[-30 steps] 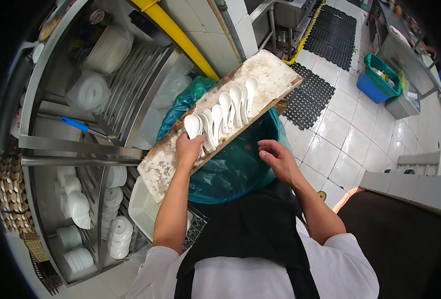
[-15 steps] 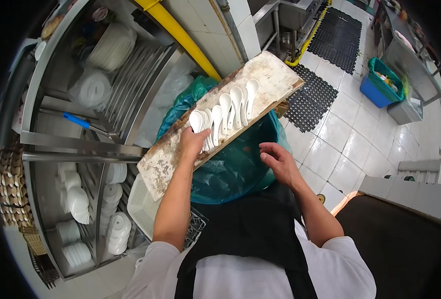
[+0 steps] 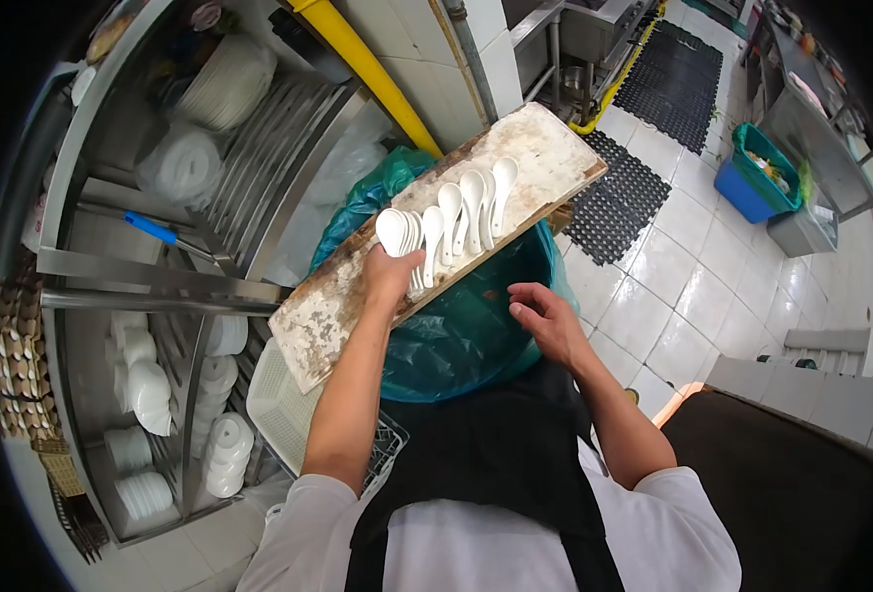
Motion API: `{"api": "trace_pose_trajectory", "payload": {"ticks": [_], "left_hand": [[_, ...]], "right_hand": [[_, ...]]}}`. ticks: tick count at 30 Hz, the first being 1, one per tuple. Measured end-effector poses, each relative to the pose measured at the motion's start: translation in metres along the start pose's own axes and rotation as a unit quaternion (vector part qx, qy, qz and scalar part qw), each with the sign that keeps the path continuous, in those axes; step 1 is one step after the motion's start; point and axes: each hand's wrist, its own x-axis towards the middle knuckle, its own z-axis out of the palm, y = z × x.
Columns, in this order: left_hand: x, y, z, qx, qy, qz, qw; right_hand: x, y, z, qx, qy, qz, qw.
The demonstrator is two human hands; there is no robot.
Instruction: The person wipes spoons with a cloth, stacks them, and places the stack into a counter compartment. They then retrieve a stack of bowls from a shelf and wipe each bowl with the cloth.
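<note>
Several white spoons (image 3: 450,209) lie in a row on a worn wooden board (image 3: 545,148), bowls toward the far side. My left hand (image 3: 390,273) grips the handles of a bunch of white spoons (image 3: 393,229) at the row's left end, bowls showing beyond the fingers. To the right, over the edge of a bin lined with green plastic (image 3: 456,345), my right hand (image 3: 545,314) hangs with fingers loosely curled and apart, holding nothing.
Metal shelves (image 3: 160,288) on the left hold stacked white dishes (image 3: 229,454). A pale basket (image 3: 284,405) sits below the board's left end. Black mats (image 3: 619,197) lie on the tiled floor. Farther right stands a blue bin (image 3: 742,187).
My left hand has slid slightly right along the board, and the spoons in it now sit closer together and nearer the others. My right hand has barely moved.
</note>
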Motion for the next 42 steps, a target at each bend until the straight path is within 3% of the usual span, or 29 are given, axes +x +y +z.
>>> {"api": "trace_pose_trajectory", "payload": {"ticks": [10, 14, 16, 21, 30, 35, 37, 40, 42], "left_hand": [[-0.007, 0.027, 0.003, 0.193, 0.041, 0.035, 0.98], [-0.014, 0.036, 0.005, 0.184, 0.044, 0.021, 0.982], [-0.013, 0.029, 0.005, 0.108, 0.046, 0.041, 0.992], [-0.024, 0.047, 0.011, 0.115, 0.023, 0.063, 0.991], [-0.015, 0.039, 0.02, 0.261, 0.043, 0.059, 0.963], [-0.019, 0.032, 0.006, 0.149, 0.039, 0.074, 0.985], [-0.031, 0.028, 0.001, 0.095, 0.029, 0.08, 0.992], [-0.076, 0.052, -0.013, 0.082, -0.029, 0.114, 0.99], [-0.108, 0.062, -0.01, 0.089, -0.015, 0.114, 0.989]], "right_hand": [[0.004, -0.002, -0.001, -0.023, -0.007, 0.006, 1.0], [0.005, -0.004, -0.003, -0.048, 0.0, 0.011, 0.999], [0.004, -0.002, -0.002, -0.033, -0.004, 0.023, 0.999], [0.006, -0.008, 0.0, -0.033, 0.006, 0.035, 0.999], [0.011, -0.009, 0.0, -0.021, -0.004, 0.051, 0.998], [0.014, -0.018, 0.006, -0.003, -0.025, 0.058, 0.998], [0.017, -0.024, 0.02, 0.046, -0.052, 0.016, 0.997], [0.023, -0.057, 0.052, 0.055, 0.005, -0.022, 0.998], [0.036, -0.067, 0.072, 0.053, 0.04, -0.04, 0.997]]}}
